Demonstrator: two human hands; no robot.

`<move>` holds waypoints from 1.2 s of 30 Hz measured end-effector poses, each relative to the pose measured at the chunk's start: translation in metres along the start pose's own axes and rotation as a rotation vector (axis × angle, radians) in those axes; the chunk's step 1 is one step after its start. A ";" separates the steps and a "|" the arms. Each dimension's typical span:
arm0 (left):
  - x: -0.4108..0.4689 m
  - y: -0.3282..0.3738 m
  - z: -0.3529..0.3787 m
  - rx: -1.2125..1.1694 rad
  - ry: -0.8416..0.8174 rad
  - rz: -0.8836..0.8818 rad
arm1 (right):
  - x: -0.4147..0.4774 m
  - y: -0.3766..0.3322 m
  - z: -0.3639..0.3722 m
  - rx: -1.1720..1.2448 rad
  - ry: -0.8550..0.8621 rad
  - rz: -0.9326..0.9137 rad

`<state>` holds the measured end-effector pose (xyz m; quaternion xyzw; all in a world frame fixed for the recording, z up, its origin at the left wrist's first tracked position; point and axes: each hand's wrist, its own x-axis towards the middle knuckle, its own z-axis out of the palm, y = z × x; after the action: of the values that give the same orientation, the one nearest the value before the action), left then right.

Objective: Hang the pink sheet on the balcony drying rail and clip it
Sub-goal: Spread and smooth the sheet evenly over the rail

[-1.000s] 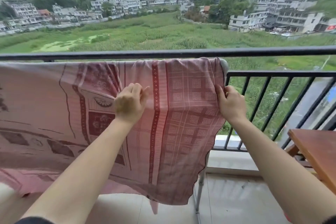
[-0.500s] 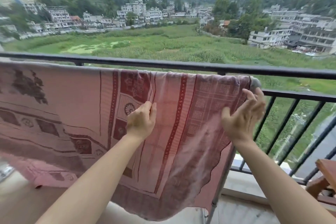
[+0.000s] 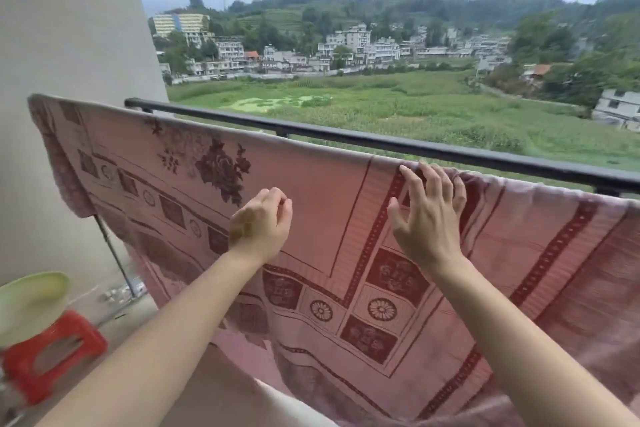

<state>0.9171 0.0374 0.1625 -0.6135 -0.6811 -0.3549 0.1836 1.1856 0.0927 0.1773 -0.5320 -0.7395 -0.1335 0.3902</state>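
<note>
The pink sheet (image 3: pixel 311 204), patterned with dark red flowers and borders, hangs over the drying rail from the upper left down to the right edge. The rail itself is hidden under the fold. My left hand (image 3: pixel 261 224) hovers in front of the sheet's middle with fingers loosely curled, and no fabric is bunched in it. My right hand (image 3: pixel 427 215) is spread open, its fingertips resting on the sheet just below the top fold. No clip is in view.
The black balcony railing (image 3: pixel 381 142) runs just behind the sheet. A white wall (image 3: pixel 69 28) closes the left side. A metal rack leg (image 3: pixel 114 253) slants down under the sheet's left end. A green basin (image 3: pixel 31 302) sits on a red stool (image 3: pixel 52 354) at lower left.
The view has swung left along the sheet. Both hands have left the sheet's right end and moved toward its middle. The right hand has opened flat and the left has loosened its grip.
</note>
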 end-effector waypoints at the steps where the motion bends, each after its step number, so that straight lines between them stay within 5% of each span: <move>1: 0.005 -0.022 -0.004 0.024 -0.043 -0.039 | 0.010 -0.017 0.012 -0.044 -0.050 0.003; 20: 0.159 -0.363 0.010 0.268 -0.367 -0.420 | 0.193 -0.334 0.255 -0.129 -0.289 -0.343; 36: 0.274 -0.683 0.024 0.193 -0.318 -0.479 | 0.306 -0.581 0.446 -0.110 -0.259 -0.430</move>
<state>0.2121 0.2508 0.1577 -0.4630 -0.8572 -0.2212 0.0432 0.4345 0.3435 0.2294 -0.3956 -0.8710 -0.1844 0.2254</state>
